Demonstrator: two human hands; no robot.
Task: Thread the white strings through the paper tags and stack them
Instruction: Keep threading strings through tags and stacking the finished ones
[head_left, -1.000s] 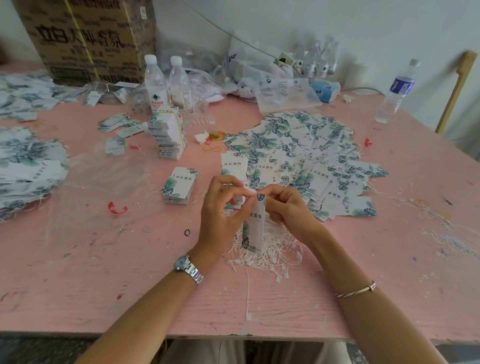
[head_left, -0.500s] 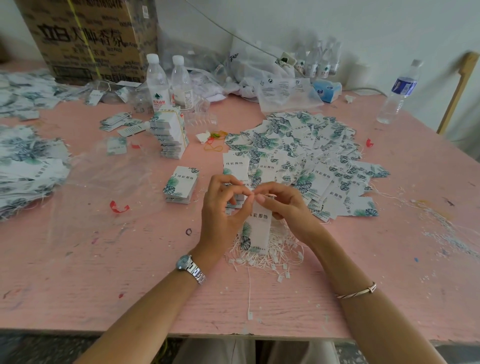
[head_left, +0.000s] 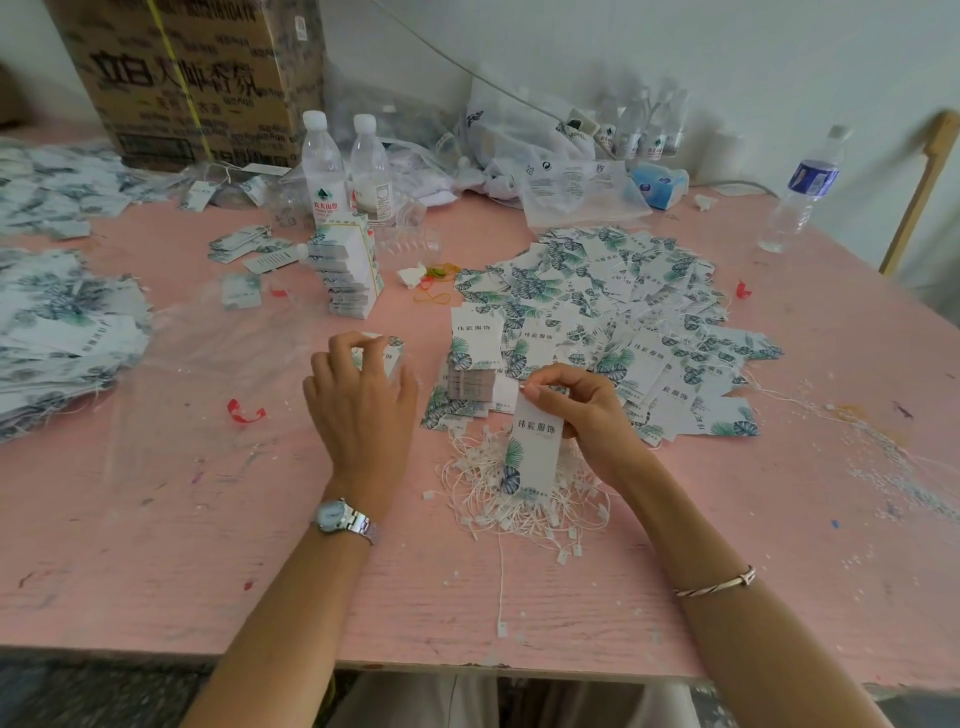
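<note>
My right hand (head_left: 592, 415) pinches the top end of a white paper tag (head_left: 535, 452) with a green leaf print, which hangs down over a loose pile of white strings (head_left: 483, 499) on the pink table (head_left: 156, 561). My left hand (head_left: 363, 410) is off to the left, its curled fingers gripping the top of a small stack of tags (head_left: 390, 358). Beyond my right hand lies a wide spread of tags (head_left: 623, 312), with a short bundled stack (head_left: 470, 384) at its near left edge.
A taller stack of tags (head_left: 348, 275) stands behind two water bottles (head_left: 322, 171) and a cardboard box (head_left: 182, 78). More tag piles (head_left: 62, 338) lie at the left edge beside clear plastic film (head_left: 208, 364). Another bottle (head_left: 800, 192) stands far right.
My left hand let go of the tag and moved left onto the small stack. My right hand keeps the tag, now hanging lower over the strings.
</note>
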